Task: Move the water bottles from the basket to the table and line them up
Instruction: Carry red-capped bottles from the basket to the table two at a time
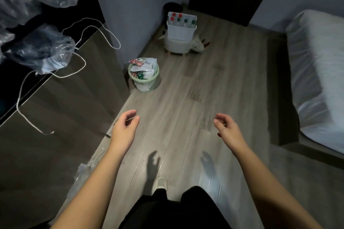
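Note:
A white perforated basket [181, 31] stands on a small white animal-shaped stool [177, 45] in the far corner of the room. Several clear water bottles [179, 17] with red and green caps stand upright inside it. My left hand [125, 128] and my right hand [228, 130] are held out in front of me above the wooden floor, far from the basket. Both hands hold nothing, with the fingers loosely curled.
A green wastebasket [144, 78] full of rubbish stands by the wall on the left. A dark cabinet [55, 117] with plastic bags and a white cord fills the left side. A bed with a white cover [316, 72] is on the right. Wooden floor runs between them.

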`<state>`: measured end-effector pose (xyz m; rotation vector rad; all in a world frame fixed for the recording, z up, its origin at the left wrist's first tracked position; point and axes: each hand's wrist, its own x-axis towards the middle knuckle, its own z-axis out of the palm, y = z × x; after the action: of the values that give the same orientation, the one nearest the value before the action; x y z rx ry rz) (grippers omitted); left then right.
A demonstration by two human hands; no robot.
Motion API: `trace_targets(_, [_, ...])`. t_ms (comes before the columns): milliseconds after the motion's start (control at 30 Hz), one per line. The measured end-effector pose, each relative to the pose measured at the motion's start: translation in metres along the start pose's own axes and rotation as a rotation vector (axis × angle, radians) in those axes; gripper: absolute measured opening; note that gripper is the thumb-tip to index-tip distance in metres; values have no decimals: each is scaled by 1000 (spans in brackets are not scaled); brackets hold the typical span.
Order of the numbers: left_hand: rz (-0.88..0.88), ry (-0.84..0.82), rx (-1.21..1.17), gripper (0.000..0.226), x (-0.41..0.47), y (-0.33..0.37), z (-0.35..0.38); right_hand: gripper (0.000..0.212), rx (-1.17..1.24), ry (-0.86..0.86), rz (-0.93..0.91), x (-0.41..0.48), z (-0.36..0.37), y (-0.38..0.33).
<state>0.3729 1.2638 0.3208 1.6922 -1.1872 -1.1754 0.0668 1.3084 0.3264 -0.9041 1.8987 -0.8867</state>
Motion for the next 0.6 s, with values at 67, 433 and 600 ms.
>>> trace_targets(67, [2,-13,19,23,16,8,10,33,8,0,0,20,-2,-8])
trace_targets(433, [-51,40,59,25,131,46,96,35,30,-47,0,189,-29,-42])
trace_targets(600, [-70,49,66,27,189,91,155,34,-12,-109,-6,285,-61,-76])
